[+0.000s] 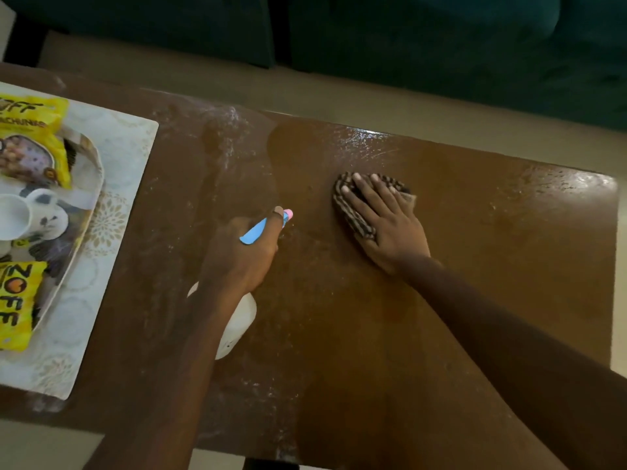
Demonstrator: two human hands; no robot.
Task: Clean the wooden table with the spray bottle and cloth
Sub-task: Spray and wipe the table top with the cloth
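Left hand (242,256) wrapped around the spray bottle (237,320), fingers closed on its neck, blue trigger (253,232) and pink nozzle (288,215) poking out past the knuckles. Right hand (386,222) pressed flat, fingers spread open over the striped cloth (353,215), cloth bunched beneath fingertips and palm on the wooden table (475,266). Wet sheen beyond the right fingertips; dusty streaks around the left fingers. Far left of the left hand, tray (91,184) with yellow snack packets (30,137) and white cup (13,218).
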